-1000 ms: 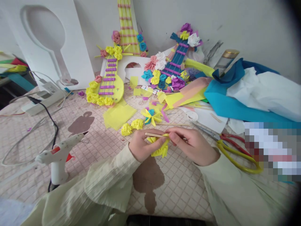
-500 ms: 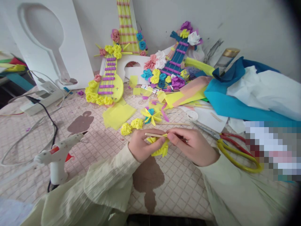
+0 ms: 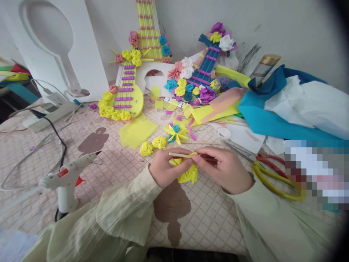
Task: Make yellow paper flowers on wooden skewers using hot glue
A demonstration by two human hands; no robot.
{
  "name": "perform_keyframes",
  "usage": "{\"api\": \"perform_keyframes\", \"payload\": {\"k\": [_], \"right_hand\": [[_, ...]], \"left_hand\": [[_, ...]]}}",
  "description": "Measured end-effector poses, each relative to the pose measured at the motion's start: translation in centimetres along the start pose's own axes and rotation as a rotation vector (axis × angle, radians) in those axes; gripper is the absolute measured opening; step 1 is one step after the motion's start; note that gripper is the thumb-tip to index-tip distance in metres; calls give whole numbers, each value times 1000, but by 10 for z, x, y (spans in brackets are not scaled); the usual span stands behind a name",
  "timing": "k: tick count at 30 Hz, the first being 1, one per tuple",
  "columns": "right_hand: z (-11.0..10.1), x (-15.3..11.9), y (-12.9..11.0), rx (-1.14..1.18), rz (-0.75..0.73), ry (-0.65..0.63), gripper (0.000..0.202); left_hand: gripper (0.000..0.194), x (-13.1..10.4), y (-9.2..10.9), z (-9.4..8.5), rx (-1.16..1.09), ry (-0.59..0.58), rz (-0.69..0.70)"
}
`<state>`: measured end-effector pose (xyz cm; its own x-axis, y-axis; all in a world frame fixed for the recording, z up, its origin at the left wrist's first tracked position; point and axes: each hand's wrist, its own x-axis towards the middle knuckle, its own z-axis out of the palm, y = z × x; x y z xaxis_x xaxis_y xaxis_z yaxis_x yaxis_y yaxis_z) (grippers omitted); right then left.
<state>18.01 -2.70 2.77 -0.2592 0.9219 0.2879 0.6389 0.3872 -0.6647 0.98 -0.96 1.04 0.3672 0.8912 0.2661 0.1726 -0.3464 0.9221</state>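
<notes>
Between my two hands is a thin wooden stick (image 3: 178, 155), lying almost level. My left hand (image 3: 167, 168) is closed, with thumb and fingers pinching the stick. The closed right hand (image 3: 228, 168) pinches yellow crumpled paper (image 3: 188, 175) at the stick's right end. That paper bunches and hangs below the fingertips; the fingers hide part of it. Just beyond my left hand lie two yellow paper flowers (image 3: 152, 146). A star-shaped yellow paper piece (image 3: 177, 135) rests on blue paper behind them.
At left stands a white glue gun (image 3: 67, 182), its cord running to a power strip (image 3: 49, 112). Scissors (image 3: 268, 174) with red and yellow handles lie at right. Decorated paper instruments (image 3: 128, 91) lean at the back. Blue cloth-like sheets (image 3: 261, 116) and paper scraps (image 3: 137, 131) spread across the table.
My right fingers have shifted slightly at the stick's end. The yellow paper under them has moved a little to the right and hangs lower.
</notes>
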Motion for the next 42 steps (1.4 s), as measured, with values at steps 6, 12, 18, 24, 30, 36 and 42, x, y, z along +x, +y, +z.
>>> {"api": "perform_keyframes", "payload": {"k": [6,12,18,24,30,36,42], "right_hand": [[6,-3,2,-65,-41,150,15],[10,-3,1,-66,-39,221,10],[12,-4,-1,-65,-15,231,9],[7,-3,-2,76,42,84,13],[4,-2,1,66,34,77,13],[5,-1,2,-8,-43,76,12],[3,-1,0,-76,-49,109,16]], "left_hand": [[14,2,1,0,-102,-34,-45],[20,2,2,3,-126,37,-167],[18,2,2,3,-118,52,-190],[19,4,2,2,-170,47,-175],[20,4,2,1,-124,60,-160],[22,4,2,1,-98,57,-168],[21,3,0,2,-129,-1,-132]]}}
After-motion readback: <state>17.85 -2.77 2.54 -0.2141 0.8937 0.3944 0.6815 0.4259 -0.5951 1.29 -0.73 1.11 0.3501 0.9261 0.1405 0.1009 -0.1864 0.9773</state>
